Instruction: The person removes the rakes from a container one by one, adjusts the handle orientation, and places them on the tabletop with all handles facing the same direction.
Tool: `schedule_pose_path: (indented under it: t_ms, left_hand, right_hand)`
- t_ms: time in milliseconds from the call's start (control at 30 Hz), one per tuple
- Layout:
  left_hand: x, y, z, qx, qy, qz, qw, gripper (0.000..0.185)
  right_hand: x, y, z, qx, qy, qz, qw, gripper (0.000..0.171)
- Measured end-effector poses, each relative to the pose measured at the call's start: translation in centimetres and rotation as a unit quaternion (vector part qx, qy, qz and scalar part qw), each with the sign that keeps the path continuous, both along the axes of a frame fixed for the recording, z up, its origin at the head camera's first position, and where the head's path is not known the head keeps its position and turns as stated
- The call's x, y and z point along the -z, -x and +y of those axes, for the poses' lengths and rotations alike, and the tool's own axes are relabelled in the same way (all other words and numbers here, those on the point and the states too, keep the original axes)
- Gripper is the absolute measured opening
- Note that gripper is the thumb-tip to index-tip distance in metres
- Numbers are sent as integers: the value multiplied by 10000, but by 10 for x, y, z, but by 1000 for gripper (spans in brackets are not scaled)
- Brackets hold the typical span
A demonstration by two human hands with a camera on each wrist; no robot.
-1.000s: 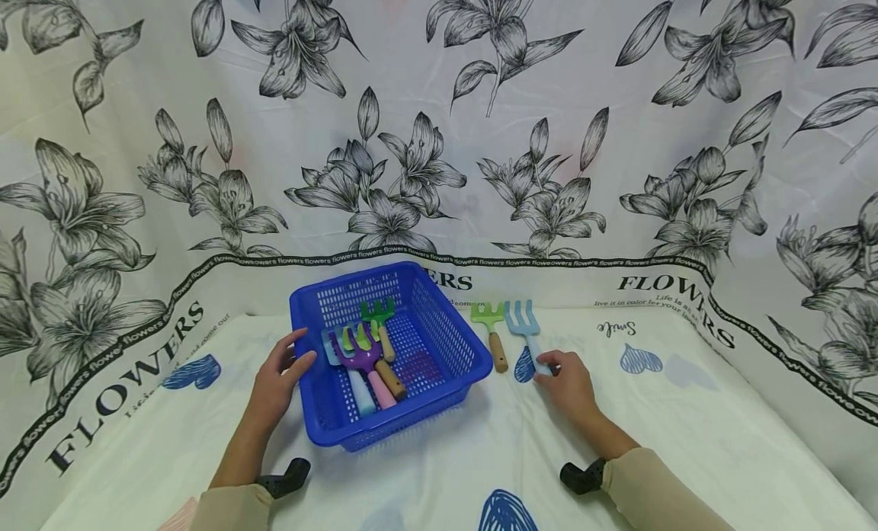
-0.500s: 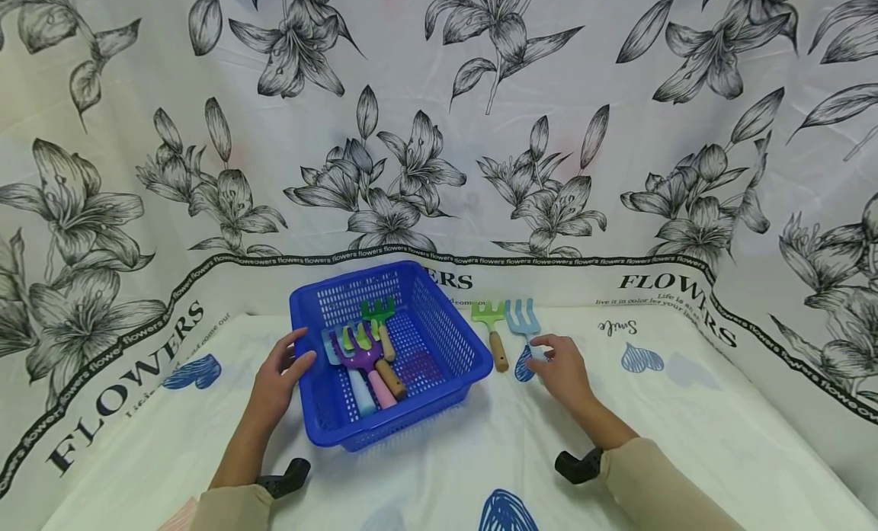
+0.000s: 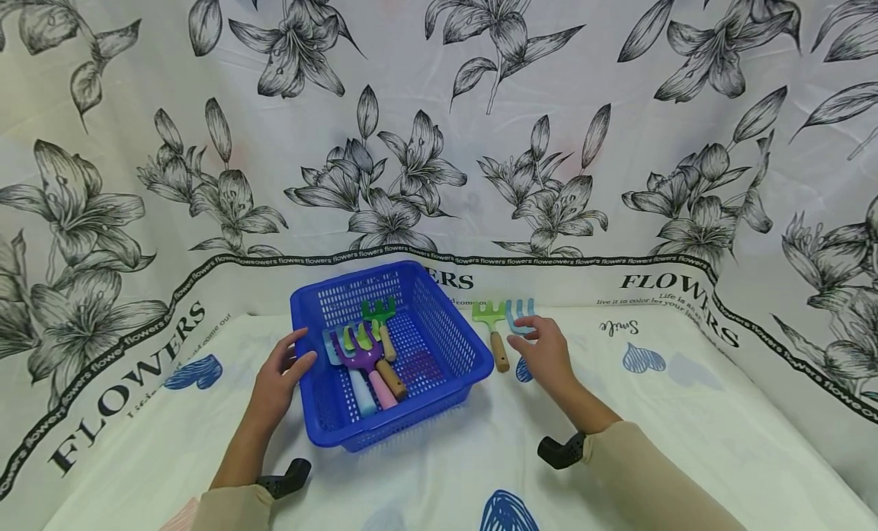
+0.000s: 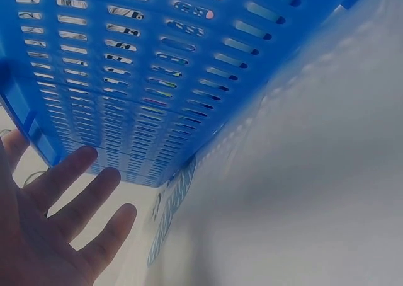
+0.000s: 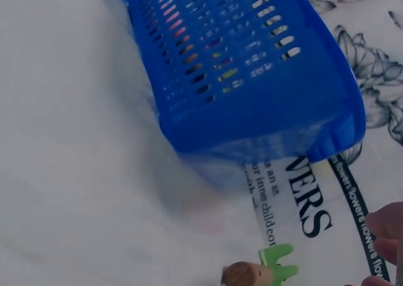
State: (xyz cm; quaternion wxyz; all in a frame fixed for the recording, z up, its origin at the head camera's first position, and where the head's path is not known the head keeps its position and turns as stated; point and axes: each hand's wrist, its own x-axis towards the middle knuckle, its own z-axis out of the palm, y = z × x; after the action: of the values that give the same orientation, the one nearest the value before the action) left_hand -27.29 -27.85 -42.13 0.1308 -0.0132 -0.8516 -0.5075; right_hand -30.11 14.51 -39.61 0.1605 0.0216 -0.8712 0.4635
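Note:
A blue plastic basket (image 3: 405, 420) stands on the cloth. My left hand (image 3: 276, 375) rests at its left rim, fingers and thumb loosely spread; the left wrist view shows the straight fingers (image 4: 88, 194) beside the slotted wall (image 4: 132, 103). My right hand (image 3: 545, 356) is over a light blue hand fork (image 3: 521, 330), hiding its handle, with thumb and fingers apart. To its left lies a green hand fork (image 3: 495, 329) with a wooden handle. Only right fingertips (image 5: 384, 226) show at the edge of the right wrist view.
Inside the basket lie a purple hand fork (image 3: 360, 356) with a pink handle, a dark green fork (image 3: 379, 311), a light blue handle (image 3: 362, 394) and a wooden handle (image 3: 391, 379). A floral curtain (image 3: 439, 74) hangs behind the white cloth (image 3: 425, 489).
My right hand has slid up and slightly left along the light blue hand fork, from its handle end toward its tines. The fork, the basket and my left hand have stayed put.

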Motion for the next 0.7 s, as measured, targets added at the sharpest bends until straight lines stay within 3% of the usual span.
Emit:
schedule_pose_path:
  t_ms: [367,700]
  left_hand:
    - [-1,-1,2,9,-14,-36,10000,68]
    - [-2,-1,2,28,-5,-71,10000,70]
  right_hand:
    - [-24,-1,-28,-309,383,399,9980,29]
    - [-37,-2,-50,-545,280,688,9957,28]
